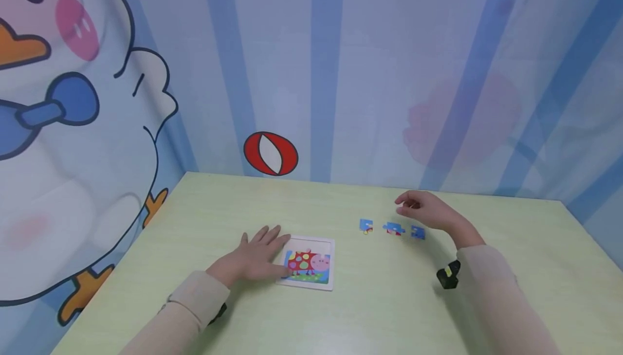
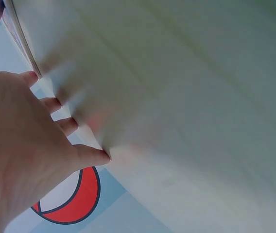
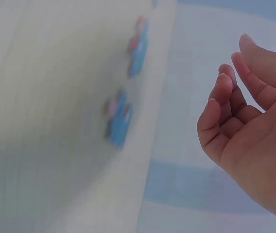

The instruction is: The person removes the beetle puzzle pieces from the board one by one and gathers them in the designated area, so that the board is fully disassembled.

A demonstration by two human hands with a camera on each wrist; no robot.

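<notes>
A small white-framed jigsaw puzzle (image 1: 309, 263) lies on the table, partly filled with a picture of a pink pig in a spotted red garment; the upper part of its tray is bare. My left hand (image 1: 258, 257) lies at its left side, fingers spread, thumb and a fingertip over the frame. In the left wrist view the left hand's fingertips (image 2: 70, 125) touch the tabletop. Raised above three loose blue puzzle pieces, a left one (image 1: 366, 225), a middle one (image 1: 393, 228) and a right one (image 1: 417, 232), my right hand (image 1: 428, 210) has loosely curled fingers and holds nothing.
The pale wooden table (image 1: 370, 301) reaches back to a blue-striped cloth backdrop (image 1: 370, 73). A large printed duck (image 1: 63, 182) covers the cloth on the left, and a red-and-white ball (image 1: 287, 155) is printed just above the back edge.
</notes>
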